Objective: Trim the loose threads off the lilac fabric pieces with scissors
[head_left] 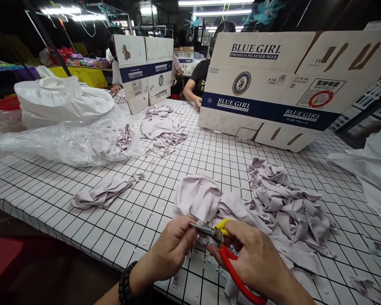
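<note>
My right hand point(250, 254) is closed round a pair of scissors point(224, 235) with one yellow and one red handle. The blades are parted and point left, their tips at the fingers of my left hand point(173, 243). That hand, with a dark bead bracelet at its wrist, pinches an edge of pale lilac fabric point(198, 195) right by the blades. From there the cloth spreads over the table and runs to the right. Beyond my right hand lies a crumpled heap of the same fabric point(282, 203). Exactly where the blades meet the cloth is hard to make out.
A smaller fabric piece point(103, 192) lies to the left on the checked tabletop point(165, 169), among small scraps. Behind it are a clear plastic bag point(73, 142) and more fabric point(161, 127). Two cardboard boxes point(260, 84) stand across the table; people sit behind them.
</note>
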A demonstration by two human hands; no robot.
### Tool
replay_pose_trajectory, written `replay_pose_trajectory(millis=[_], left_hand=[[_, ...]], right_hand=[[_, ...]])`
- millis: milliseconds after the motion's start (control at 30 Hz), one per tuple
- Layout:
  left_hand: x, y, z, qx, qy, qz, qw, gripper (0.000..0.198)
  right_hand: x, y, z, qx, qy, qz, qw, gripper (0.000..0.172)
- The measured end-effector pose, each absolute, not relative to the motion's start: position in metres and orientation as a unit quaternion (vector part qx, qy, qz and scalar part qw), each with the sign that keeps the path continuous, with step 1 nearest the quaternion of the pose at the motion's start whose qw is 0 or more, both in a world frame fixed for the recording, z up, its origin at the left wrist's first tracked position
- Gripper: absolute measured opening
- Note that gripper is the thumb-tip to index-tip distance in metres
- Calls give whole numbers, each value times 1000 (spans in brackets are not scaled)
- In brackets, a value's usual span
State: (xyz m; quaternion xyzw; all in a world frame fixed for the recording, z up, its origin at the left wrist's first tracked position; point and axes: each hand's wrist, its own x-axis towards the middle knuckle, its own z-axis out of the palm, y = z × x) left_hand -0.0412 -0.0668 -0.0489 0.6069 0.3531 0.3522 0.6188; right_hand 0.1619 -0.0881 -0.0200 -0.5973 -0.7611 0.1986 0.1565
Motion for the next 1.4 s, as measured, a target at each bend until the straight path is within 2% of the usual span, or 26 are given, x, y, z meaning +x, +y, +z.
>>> replay_pose_trajectory(millis=[133, 400, 667, 833, 967, 1067, 1200, 1300, 1333, 1400], left_hand=[[-41, -66, -47, 599, 334, 363, 631, 35], [-41, -64, -44, 638, 302, 383, 595, 35], [-43, -65, -44, 616, 306, 368, 625, 34], [-43, -64, -45, 595, 312, 365, 645, 35], [-47, -63, -46, 584, 330, 355, 651, 37], [-53, -57, -47, 623, 377, 360, 583, 36], [-51, -35, -60, 713, 523, 319, 343, 29], [-41, -12, -76, 757, 555, 204, 278, 62], [-37, -4, -79, 768, 550, 171, 280, 60], [-32, 14, -77, 778, 540, 137, 291, 32]], right_hand=[[161, -89, -24, -591, -766, 178, 177, 33], [163, -91, -26, -579, -774, 138, 218, 41], [164, -88, -31, -562, -776, 148, 244, 45], [168, -86, -31, -577, -747, 228, 237, 49], [181, -79, -18, -602, -623, 428, 258, 37], [194, -75, -12, -605, -556, 489, 294, 38], [207, -76, -14, -644, -513, 464, 325, 41], [216, -80, -19, -655, -493, 446, 359, 42], [219, -81, -20, -662, -492, 435, 361, 42], [227, -87, -24, -689, -494, 405, 344, 41]])
